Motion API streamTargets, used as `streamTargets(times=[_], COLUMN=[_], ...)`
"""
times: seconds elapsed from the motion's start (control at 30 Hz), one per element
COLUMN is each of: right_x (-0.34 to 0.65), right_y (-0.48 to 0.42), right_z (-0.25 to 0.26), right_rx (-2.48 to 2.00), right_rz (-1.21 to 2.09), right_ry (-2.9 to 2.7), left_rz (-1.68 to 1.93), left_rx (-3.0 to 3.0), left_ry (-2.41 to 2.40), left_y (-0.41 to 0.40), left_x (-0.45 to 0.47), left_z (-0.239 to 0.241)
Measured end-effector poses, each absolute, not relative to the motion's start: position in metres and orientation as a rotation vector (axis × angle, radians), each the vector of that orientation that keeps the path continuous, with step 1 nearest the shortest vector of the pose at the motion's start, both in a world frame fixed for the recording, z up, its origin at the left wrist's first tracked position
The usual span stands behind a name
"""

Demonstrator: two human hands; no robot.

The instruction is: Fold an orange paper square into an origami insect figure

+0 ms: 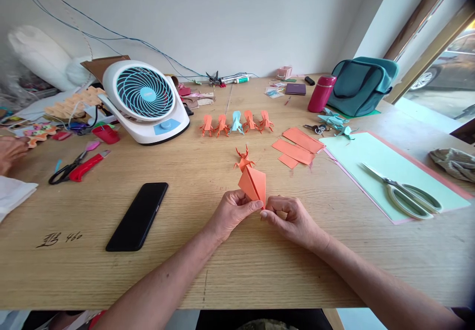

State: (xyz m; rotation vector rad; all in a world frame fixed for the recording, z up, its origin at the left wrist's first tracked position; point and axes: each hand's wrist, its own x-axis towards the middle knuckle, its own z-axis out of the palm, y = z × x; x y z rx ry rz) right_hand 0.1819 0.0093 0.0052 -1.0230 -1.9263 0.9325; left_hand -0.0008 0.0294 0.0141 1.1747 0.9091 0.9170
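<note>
Between my hands is a piece of folded orange paper, kite-shaped with a seam down its middle. My left hand pinches its lower left side, thumb lying across the front. At the bottom tip, my right hand has thumb and forefinger pressed together on the paper. Just behind stands an orange origami beetle with thin horns and legs, partly covered by the held paper. Farther back, several small origami figures stand in a row, orange except for one light blue.
Right: orange paper strips, pale green sheets under scissors, keys, blue origami figures, a pink bottle and a teal bag. Left: a black phone, a fan, a red cutter and another person's hand.
</note>
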Motion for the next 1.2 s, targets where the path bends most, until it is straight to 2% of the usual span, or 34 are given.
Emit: streamTargets(times=[0.5,0.8,1.2], right_x=[0.188,0.187,0.186], right_y=[0.011,0.018,0.016], right_z=[0.006,0.005,-0.002], right_rx=[-1.157,-1.067,-1.156], right_rz=[0.988,1.291,1.245], right_ry=[-1.703,-1.481,-1.581], left_rz=[0.849,0.81,0.979], left_rx=[1.196,1.422,1.589], left_ry=[0.938,0.952,1.091], left_y=[0.033,0.027,0.031], left_x=[-0.003,0.002,-0.005], left_z=[0.006,-0.002,0.008])
